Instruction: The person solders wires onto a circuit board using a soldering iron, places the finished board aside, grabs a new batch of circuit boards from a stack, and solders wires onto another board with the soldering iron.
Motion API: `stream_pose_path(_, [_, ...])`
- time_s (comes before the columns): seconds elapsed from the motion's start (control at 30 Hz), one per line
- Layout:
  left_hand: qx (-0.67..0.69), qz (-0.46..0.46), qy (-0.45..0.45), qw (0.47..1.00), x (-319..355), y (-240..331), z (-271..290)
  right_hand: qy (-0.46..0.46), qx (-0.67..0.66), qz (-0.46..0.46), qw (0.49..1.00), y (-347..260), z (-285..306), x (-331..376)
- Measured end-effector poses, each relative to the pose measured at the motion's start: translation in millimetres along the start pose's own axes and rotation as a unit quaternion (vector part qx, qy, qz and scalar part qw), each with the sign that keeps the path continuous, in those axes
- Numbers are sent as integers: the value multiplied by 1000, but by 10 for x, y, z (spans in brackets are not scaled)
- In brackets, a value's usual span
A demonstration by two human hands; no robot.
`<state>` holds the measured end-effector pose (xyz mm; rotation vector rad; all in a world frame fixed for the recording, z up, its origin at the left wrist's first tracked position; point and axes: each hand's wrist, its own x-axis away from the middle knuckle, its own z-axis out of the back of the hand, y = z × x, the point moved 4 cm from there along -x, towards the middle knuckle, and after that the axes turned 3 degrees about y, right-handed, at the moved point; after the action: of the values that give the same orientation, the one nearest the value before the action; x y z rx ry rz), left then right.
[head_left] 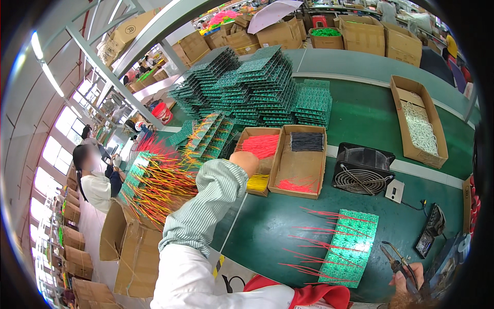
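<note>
My left hand (245,161) reaches over a small cardboard box holding red wires (260,146) and yellow wires (258,182); its fingers are hidden, so I cannot see whether they grip anything. At the lower right, my right hand (406,279) is closed around a soldering iron (395,263), its tip pointing up and left, with a thin curved tube beside it. Between the hands a green circuit board panel (352,247) lies on the green table. Several red wires (309,246) stick out from it to the left.
A neighbouring box (301,167) holds black and red wires. Beyond are a black fan (363,170), a box of white rings (419,123) and tall stacks of boards (252,87). Wired boards (159,188) pile up at left, near a seated person (95,177). A black case (431,230) stands right.
</note>
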<state>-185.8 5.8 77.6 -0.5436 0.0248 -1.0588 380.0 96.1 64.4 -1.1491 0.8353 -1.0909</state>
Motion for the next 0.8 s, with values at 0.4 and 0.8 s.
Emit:
stream_pose_path(0.4, [462, -309, 177, 813, 849, 1421, 1112, -23, 17, 82, 996, -798, -668, -164])
stream_pose_path(0.8, [435, -307, 136, 835, 637, 1941, 952, -72, 41, 106, 991, -851, -820, -366])
